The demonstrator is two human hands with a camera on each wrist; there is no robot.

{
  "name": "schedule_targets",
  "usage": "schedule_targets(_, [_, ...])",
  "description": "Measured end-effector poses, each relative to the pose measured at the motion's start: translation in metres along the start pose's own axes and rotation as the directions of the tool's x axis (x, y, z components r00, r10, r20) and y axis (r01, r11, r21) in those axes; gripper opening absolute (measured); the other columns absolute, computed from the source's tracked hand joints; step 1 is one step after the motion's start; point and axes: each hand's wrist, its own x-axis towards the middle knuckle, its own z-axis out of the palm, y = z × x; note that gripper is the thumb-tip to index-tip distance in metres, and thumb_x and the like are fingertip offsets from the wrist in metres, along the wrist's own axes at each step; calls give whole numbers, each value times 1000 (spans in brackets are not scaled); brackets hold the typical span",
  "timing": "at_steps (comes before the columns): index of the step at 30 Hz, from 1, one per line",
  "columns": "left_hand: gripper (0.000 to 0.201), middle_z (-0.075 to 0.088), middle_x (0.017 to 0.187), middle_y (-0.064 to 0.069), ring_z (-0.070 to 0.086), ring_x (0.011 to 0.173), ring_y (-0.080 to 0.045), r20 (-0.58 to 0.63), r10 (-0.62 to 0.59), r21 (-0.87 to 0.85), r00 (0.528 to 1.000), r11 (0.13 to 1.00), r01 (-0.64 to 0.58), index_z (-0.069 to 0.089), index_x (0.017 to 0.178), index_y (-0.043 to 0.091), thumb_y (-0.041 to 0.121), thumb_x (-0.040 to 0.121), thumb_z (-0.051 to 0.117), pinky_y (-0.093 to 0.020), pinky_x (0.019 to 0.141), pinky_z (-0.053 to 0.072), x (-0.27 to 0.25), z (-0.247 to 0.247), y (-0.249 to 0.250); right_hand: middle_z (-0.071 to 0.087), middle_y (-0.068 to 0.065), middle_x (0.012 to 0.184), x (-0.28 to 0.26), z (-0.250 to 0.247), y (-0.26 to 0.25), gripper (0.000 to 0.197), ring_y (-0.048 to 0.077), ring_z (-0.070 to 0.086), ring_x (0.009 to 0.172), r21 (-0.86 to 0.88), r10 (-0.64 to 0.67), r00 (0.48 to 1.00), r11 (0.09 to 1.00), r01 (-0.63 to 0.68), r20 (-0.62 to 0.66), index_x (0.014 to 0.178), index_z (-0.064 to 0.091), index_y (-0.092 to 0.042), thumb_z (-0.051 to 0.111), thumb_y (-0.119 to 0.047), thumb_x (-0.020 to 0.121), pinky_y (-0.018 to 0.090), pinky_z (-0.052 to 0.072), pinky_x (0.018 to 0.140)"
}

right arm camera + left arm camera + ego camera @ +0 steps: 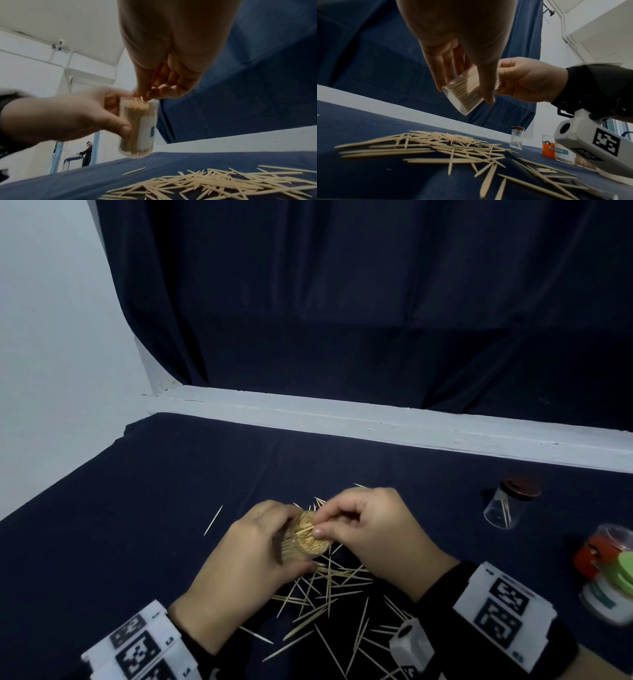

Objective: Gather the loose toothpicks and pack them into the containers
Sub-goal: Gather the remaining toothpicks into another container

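The left hand (pixel 246 553) is wrapping its fingers and thumb around a clear container (pixel 306 537) and is holding it lifted above the blue cloth (pixel 137 508), with the open mouth tilted toward the person. I think it is tilted so because the right hand can then see and reach the opening, and the sticks inside are not falling out. The container is already looking almost full of toothpicks standing side by side. The right hand (pixel 370 529) is sitting at about 3 o'clock from the container; its thumb and first fingers are closing together in a pinch at the mouth, on what seems to be one or a few toothpicks (pixel 140 100), and the other fingers are curling loosely. Probably it is pushing them down between the packed ones, which needs a fine grip because little room is left. The loose toothpicks (pixel 329 594) are lying in a crossed heap on the cloth at 6 o'clock from the hands, close under them, so each pick-up is short; one single stick (pixel 213 520) is lying apart at 9 o'clock. A small jar (pixel 507 505) with a dark lid is standing at 2 o'clock holding only a few sticks, and more containers (pixel 609 570) are waiting at 3 o'clock, I suppose for the remaining heap.
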Motion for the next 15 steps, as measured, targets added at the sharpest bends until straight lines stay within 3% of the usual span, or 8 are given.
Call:
schedule_targets(4, [52, 57, 97, 21, 53, 97, 3, -11, 44, 7, 999, 999, -43, 62, 103, 33, 39, 57, 85, -17, 79, 44, -1, 3, 1, 61, -10, 73, 1, 10, 2, 4, 1, 56, 75, -106, -145, 989, 984, 146, 12, 74, 76, -18, 76, -13, 74, 9, 39, 68])
schedule_targets(8, [58, 57, 101, 21, 52, 101, 4, -33, 43, 14, 999, 999, -42, 62, 110, 30, 38, 58, 87, -15, 84, 44, -1, -1, -1, 65, -4, 81, 0, 0, 4, 11, 8, 61, 77, 67, -69, 994, 995, 75, -79, 83, 76, -21, 75, -11, 78, 20, 48, 72])
schedule_targets(10, [58, 57, 101, 21, 52, 102, 4, -50, 44, 10, 998, 999, -44, 62, 110, 31, 38, 58, 87, -14, 84, 44, -1, -3, -1, 66, -2, 80, -1, -2, 5, 15, 18, 60, 73, 71, -48, 989, 996, 59, -143, 77, 73, -27, 76, -12, 77, 25, 49, 68])
schedule_targets(12, [58, 58, 101, 21, 52, 102, 3, -60, 54, 2, 997, 999, -54, 62, 109, 30, 35, 57, 88, -12, 83, 44, -1, -2, 0, 64, -5, 79, -2, 0, 6, 16, 10, 58, 71, 26, -54, 991, 998, 58, -123, 70, 72, -26, 77, -12, 75, 19, 46, 65])
schedule_targets(15, [58, 57, 102, 21, 53, 101, 4, -72, 96, 5, 993, 995, -95, 61, 109, 32, 29, 58, 89, -8, 83, 41, -1, 0, 0, 58, -11, 80, -6, 8, 6, 11, 3, 56, 81, -49, -93, 995, 995, 91, -48, 70, 73, -24, 79, -15, 73, 12, 41, 72])
